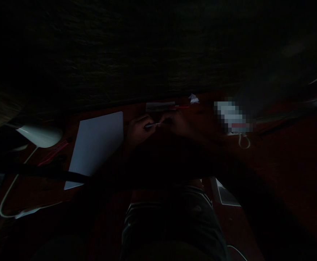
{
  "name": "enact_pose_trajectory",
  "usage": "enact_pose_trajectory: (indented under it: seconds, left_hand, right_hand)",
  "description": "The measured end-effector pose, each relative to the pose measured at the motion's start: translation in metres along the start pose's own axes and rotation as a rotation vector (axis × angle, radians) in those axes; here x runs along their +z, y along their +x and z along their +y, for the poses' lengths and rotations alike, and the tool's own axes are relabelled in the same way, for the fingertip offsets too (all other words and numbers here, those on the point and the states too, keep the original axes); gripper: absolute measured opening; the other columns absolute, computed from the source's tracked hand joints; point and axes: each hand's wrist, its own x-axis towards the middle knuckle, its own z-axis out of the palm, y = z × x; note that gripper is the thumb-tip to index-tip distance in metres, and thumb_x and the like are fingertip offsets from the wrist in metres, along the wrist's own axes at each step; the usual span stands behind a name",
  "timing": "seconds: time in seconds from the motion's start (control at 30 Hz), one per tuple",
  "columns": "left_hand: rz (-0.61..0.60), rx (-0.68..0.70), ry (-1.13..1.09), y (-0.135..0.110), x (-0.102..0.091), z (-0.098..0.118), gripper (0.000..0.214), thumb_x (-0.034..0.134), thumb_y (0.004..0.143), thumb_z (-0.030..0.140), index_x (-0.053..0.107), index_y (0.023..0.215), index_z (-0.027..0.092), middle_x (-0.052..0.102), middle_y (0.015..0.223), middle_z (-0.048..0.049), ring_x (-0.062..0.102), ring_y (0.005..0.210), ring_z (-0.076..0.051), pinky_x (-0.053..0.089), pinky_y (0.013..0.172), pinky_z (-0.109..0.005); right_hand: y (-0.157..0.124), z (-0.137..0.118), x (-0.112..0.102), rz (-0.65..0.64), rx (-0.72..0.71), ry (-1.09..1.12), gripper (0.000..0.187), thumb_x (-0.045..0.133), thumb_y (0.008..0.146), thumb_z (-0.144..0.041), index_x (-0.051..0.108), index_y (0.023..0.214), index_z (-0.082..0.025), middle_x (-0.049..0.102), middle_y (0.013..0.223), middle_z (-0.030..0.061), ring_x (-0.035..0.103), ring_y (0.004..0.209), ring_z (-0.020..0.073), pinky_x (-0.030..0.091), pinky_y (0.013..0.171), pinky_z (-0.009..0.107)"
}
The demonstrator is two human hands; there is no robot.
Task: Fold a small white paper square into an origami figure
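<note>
In the dim head view my left hand (140, 129) and my right hand (177, 123) come close together over the dark reddish surface. A thin pale strip (151, 125) shows between them, too dark and small for me to tell its kind. My left fingers are closed around it. Its far end meets the pinched fingertips of my right hand. Just beyond the hands lie a flat pale piece (160, 106) and a slim red item (182, 106). A white sheet-like rectangle (98, 139) rests left of my left hand.
A small crumpled white paper (193, 98) lies at the back. At right is a blurred-out pale object (231, 116) beside a looped white cord (245, 141). A white cone-shaped object (41, 136) with a cable (7, 195) stands at left. A dark textured wall (147, 47) rises behind.
</note>
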Motion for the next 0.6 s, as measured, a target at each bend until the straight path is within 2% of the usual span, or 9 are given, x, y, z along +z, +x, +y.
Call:
enact_pose_trajectory:
  seconds: [0.07, 0.13, 0.27, 0.43, 0.6]
  left_hand:
    - [-0.011, 0.001, 0.039, -0.0003, 0.0001, -0.0015, 0.026, 0.076, 0.097, 0.023, 0.062, 0.076, 0.025, 0.073, 0.083, -0.0018, 0.067, 0.081, -0.020, 0.054, 0.076, -0.035]
    - [-0.020, 0.010, 0.055, -0.0004, -0.0004, -0.0033, 0.027, 0.076, 0.096, 0.020, 0.060, 0.074, 0.024, 0.071, 0.082, -0.0015, 0.066, 0.079, -0.020, 0.052, 0.075, -0.035]
    - [-0.012, 0.033, 0.065, -0.0002, -0.0020, -0.0068, 0.024, 0.075, 0.096, 0.016, 0.062, 0.077, 0.024, 0.073, 0.084, -0.0014, 0.067, 0.080, -0.019, 0.052, 0.075, -0.033]
    - [0.015, 0.039, 0.080, -0.0023, 0.0007, -0.0100, 0.020, 0.079, 0.096, 0.016, 0.070, 0.079, 0.023, 0.077, 0.085, -0.0011, 0.070, 0.080, -0.018, 0.052, 0.073, -0.032]
    - [0.069, 0.033, -0.038, -0.0037, 0.0054, -0.0105, 0.020, 0.084, 0.104, 0.028, 0.079, 0.085, 0.023, 0.083, 0.090, -0.0027, 0.077, 0.084, -0.019, 0.057, 0.079, -0.033]
  right_hand:
    - [-0.0004, -0.0007, 0.0008, 0.004, 0.001, -0.011, 0.004, 0.083, 0.095, -0.019, 0.086, 0.096, -0.022, 0.089, 0.103, 0.0076, 0.081, 0.098, 0.0255, 0.058, 0.092, 0.037]
    - [-0.0007, -0.0013, 0.0018, 0.018, -0.021, -0.029, 0.010, 0.085, 0.094, -0.019, 0.087, 0.103, -0.023, 0.089, 0.112, 0.0085, 0.081, 0.105, 0.0267, 0.060, 0.097, 0.039]
    - [0.0002, -0.0018, 0.0040, 0.082, -0.171, -0.040, 0.020, 0.089, 0.094, -0.023, 0.089, 0.114, -0.026, 0.086, 0.126, 0.0091, 0.078, 0.120, 0.0288, 0.060, 0.108, 0.044]
    - [0.0021, -0.0005, 0.0052, 0.116, -0.289, -0.002, 0.004, 0.086, 0.100, -0.026, 0.089, 0.102, -0.027, 0.085, 0.115, 0.0066, 0.078, 0.109, 0.0250, 0.062, 0.098, 0.041]
    - [0.0023, 0.0009, 0.0012, 0.158, -0.249, 0.014, 0.015, 0.080, 0.107, -0.030, 0.088, 0.095, -0.026, 0.084, 0.107, 0.0063, 0.078, 0.102, 0.0237, 0.061, 0.094, 0.039]
